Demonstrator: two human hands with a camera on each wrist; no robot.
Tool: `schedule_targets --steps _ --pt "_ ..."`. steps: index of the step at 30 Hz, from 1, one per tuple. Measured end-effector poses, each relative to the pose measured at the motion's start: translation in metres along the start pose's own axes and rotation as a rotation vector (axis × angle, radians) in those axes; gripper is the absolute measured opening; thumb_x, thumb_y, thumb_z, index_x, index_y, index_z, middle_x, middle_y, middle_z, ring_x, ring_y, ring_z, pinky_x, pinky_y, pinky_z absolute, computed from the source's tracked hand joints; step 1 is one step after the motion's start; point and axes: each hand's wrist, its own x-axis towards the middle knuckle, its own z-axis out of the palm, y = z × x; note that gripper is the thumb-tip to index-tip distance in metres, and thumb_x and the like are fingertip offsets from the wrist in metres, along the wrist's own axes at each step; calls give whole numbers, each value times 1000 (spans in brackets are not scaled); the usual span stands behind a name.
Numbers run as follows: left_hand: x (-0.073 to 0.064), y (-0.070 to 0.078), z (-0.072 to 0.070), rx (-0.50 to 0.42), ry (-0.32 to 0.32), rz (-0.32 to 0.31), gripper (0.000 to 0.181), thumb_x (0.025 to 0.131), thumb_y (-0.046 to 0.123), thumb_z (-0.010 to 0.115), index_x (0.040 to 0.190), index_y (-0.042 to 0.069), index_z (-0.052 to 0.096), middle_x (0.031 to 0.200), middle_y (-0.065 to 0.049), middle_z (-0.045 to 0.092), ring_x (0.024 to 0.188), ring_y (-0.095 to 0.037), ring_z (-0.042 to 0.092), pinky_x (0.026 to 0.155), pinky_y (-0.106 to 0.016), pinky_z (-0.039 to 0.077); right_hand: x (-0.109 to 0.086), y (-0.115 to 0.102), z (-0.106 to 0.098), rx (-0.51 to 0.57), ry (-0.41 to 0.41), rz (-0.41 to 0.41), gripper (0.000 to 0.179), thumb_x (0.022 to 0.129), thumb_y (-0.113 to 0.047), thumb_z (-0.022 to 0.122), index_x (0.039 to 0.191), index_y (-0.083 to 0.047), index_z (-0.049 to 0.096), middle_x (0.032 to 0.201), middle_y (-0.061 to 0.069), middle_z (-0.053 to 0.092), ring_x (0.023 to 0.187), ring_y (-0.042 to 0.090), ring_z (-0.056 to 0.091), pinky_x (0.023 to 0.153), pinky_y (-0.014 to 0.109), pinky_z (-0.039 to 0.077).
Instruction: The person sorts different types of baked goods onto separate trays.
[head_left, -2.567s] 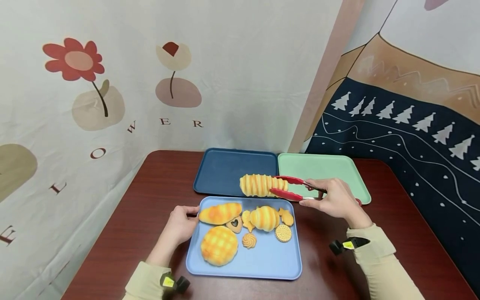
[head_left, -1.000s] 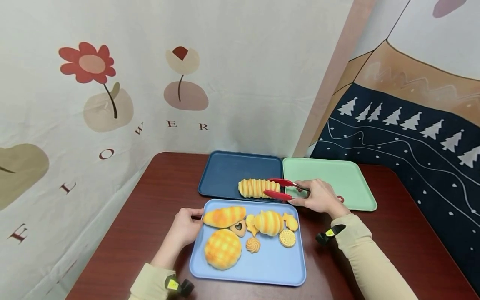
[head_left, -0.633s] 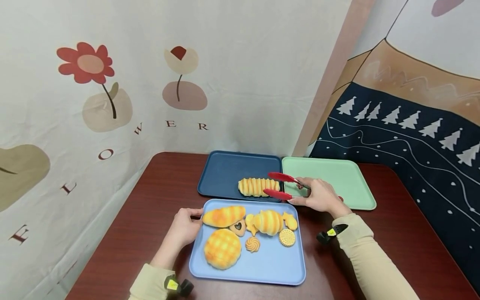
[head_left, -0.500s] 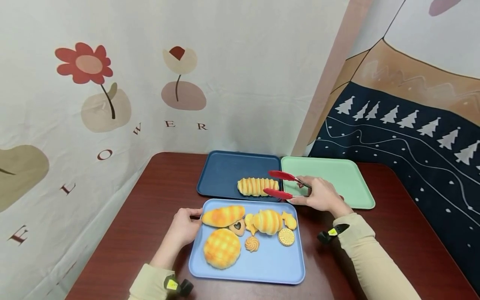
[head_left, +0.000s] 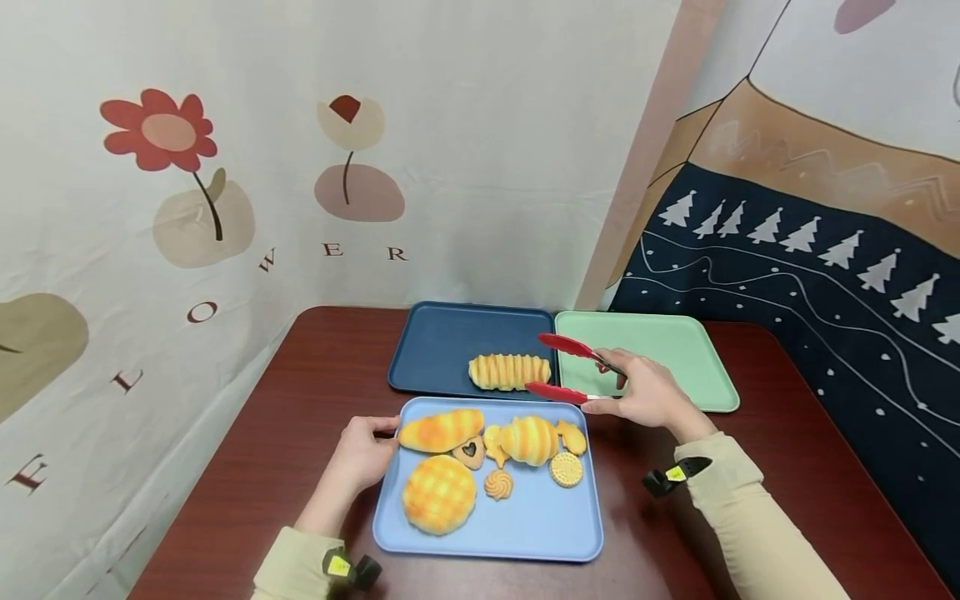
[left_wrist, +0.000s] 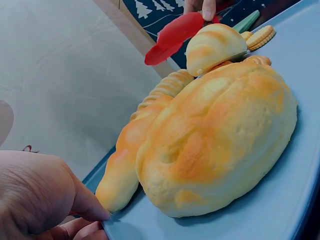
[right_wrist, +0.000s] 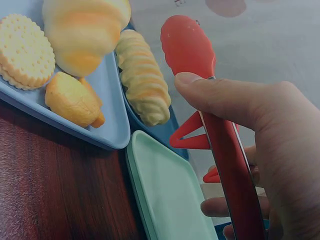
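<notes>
My right hand (head_left: 651,390) grips a pair of red-tipped tongs (right_wrist: 230,165), whose arms are spread with nothing between the tips. Just left of those tips, a long ridged bread roll (head_left: 509,372) lies on the front right of the navy tray (head_left: 442,342). With thumb above and fingers below, my left hand (left_wrist: 40,195) pinches the left edge of the light blue tray (head_left: 540,525). That tray bears a round checked bun (head_left: 439,494), an oblong bun (head_left: 441,430), a striped croissant-shaped bread (head_left: 529,439) and several small cookies, among them a round biscuit (head_left: 566,469).
A light green tray (head_left: 645,342) stands right of the navy one, partly behind my right hand. All three trays are on a dark red-brown table (head_left: 285,400). Behind it hangs a pale printed cloth (head_left: 480,150), with a dark tree-patterned one (head_left: 795,275) at right.
The ridged roll, earlier held up in the tongs, has been lowered onto the navy tray and let go. The tongs have spread apart and lifted slightly. My left hand stays on the tray's edge.
</notes>
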Motion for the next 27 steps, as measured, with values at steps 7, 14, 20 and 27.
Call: schedule_targets --steps 7,14,20,27 --pt "2 -2 0 14 -1 10 40 94 1 66 133 -5 70 130 -23 70 108 -26 68 89 -44 57 -12 -3 -4 -1 17 -27 108 73 -70 86 155 -8 54 132 9 66 106 25 60 81 47 57" --pt "1 -2 0 4 -1 14 40 94 -1 64 133 -6 70 129 -23 70 112 -28 67 89 -44 58 -23 -8 -6 -9 19 -75 105 73 -68 87 154 -9 56 128 6 66 95 21 58 70 37 52" --pt "2 -1 0 -3 -3 26 41 94 -1 64 134 -7 69 129 -24 70 111 -28 69 90 -45 58 -31 -13 -7 -15 21 -93 104 72 -69 88 153 -11 58 119 5 66 92 24 60 66 36 49" --pt "2 -1 0 -3 -6 22 41 94 -2 63 134 -8 68 131 -25 69 112 -29 68 90 -45 58 -38 -19 -4 -19 19 -119 101 72 -63 91 152 -11 59 116 4 65 84 23 59 59 32 46"
